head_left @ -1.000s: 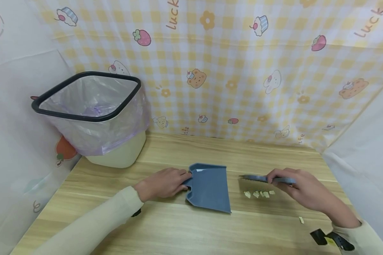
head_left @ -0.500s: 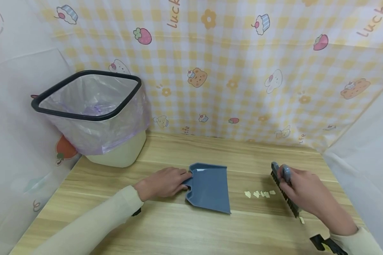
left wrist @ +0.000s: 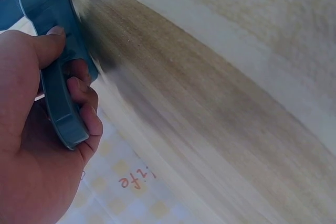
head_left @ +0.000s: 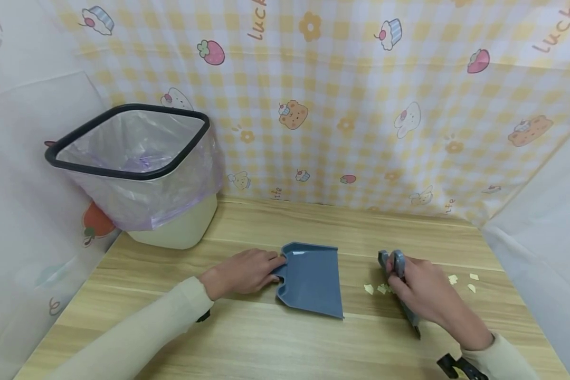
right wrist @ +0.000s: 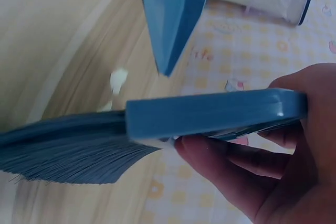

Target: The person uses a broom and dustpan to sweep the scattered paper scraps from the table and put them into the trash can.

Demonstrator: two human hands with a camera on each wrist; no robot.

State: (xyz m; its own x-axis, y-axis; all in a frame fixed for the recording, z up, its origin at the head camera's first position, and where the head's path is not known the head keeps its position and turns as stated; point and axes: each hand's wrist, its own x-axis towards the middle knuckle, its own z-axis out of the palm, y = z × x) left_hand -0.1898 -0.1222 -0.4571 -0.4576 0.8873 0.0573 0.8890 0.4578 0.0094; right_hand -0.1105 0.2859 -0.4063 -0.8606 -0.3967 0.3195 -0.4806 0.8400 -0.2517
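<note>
My left hand point(head_left: 249, 272) holds the handle of a blue-grey dustpan point(head_left: 313, 279) that lies on the wooden table, its wide edge facing right. In the left wrist view, curled fingers point(left wrist: 86, 121) wrap the looped handle. To the right, my right hand point(head_left: 425, 293) grips a small blue-grey hand brush point(head_left: 410, 312), slanted across the table, dark bristles point(right wrist: 79, 150) pointing down. Pale scraps point(head_left: 369, 289) lie between dustpan and brush, some partly hidden by the brush. A few more pale scraps point(head_left: 472, 288) lie right of my right hand.
A cream bin point(head_left: 190, 227) with a black rim point(head_left: 104, 173) and a clear purple-tinted liner stands at the table's back left. A yellow checked cloth point(head_left: 313, 148) hangs along the back, and white sheets point(head_left: 546, 227) flank both sides of the wooden table point(head_left: 266, 343).
My right hand swung the brush from lying sideways to a slant, then moved it left over the row of scraps. Scraps right of the hand came into view. The left hand and dustpan stayed put.
</note>
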